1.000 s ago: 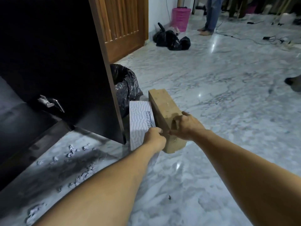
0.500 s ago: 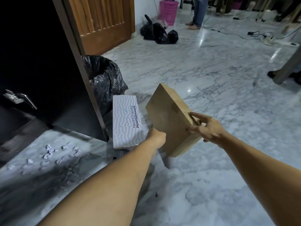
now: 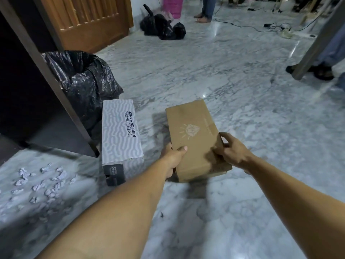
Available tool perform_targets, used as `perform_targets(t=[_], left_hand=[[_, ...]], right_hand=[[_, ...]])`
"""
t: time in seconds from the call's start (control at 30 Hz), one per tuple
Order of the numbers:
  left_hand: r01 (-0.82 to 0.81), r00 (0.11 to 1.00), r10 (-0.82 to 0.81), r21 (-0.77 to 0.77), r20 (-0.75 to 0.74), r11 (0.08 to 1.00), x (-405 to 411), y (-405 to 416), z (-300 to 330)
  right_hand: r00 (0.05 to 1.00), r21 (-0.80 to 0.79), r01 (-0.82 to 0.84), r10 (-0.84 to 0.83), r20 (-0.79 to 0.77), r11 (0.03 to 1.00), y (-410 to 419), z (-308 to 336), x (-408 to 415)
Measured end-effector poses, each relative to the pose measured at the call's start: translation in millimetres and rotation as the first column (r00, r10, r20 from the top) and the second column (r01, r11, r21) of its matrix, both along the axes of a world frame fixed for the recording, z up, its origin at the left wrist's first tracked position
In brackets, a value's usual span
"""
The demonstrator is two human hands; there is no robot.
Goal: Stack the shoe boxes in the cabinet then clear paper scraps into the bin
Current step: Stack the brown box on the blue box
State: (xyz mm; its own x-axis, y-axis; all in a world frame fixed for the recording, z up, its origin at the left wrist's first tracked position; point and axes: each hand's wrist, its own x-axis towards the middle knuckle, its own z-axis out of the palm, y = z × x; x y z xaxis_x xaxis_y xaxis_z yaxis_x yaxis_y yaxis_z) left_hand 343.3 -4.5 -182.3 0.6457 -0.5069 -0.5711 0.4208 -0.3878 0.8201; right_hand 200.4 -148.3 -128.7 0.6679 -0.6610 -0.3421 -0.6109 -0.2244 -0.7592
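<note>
- Shoe boxes: two are out on the marble floor, in front of the dark cabinet, whose door stands open.
- The bin, lined with a black bag, stands behind the cabinet door's edge, touching the far end of the white box.
- The white box lies flat, lid up, just beside the door's lower corner.
- The brown box is held lid up, right of the white one and apart from it.
- The left hand clamps its near left edge, thumb on the lid.
- The right hand grips the near right edge, fingers curled around the side.
- Paper scraps lie scattered on the floor at lower left.
</note>
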Motion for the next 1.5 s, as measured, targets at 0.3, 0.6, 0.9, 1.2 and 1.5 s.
perform_targets(t=[0.3, 0.6, 0.9, 1.2, 1.5], left_hand=[[0.103, 0.995, -0.102, -0.052, 0.019, 0.993, -14.3, 9.2, 13.3], [0.171, 0.966, -0.154, -0.064, 0.208, 0.983, -30.8, 23.2, 53.9], [0.137, 0.931, -0.104, -0.07, 0.35, 0.988, -55.9, 61.2, 169.7], [-0.008, 0.937, 0.007, 0.002, 0.349, 1.0, -106.9, 143.8, 269.4], [-0.185, 0.958, 0.162, 0.08, 0.238, 0.979, -179.4, 195.7, 300.4]], right_hand=[[0.995, 0.226, 0.095, -0.093, -0.019, 0.97, 15.9, -13.7, -15.4], [0.996, 0.184, 0.047, -0.061, 0.071, 0.982, 21.2, 22.3, -31.4], [0.988, 0.135, -0.037, 0.016, 0.153, 0.99, 45.8, 138.9, -48.3], [0.959, 0.086, -0.275, 0.266, 0.101, 0.958, 100.2, 253.9, -67.8], [0.865, 0.052, -0.494, 0.497, -0.072, 0.868, 134.2, 313.6, -83.3]])
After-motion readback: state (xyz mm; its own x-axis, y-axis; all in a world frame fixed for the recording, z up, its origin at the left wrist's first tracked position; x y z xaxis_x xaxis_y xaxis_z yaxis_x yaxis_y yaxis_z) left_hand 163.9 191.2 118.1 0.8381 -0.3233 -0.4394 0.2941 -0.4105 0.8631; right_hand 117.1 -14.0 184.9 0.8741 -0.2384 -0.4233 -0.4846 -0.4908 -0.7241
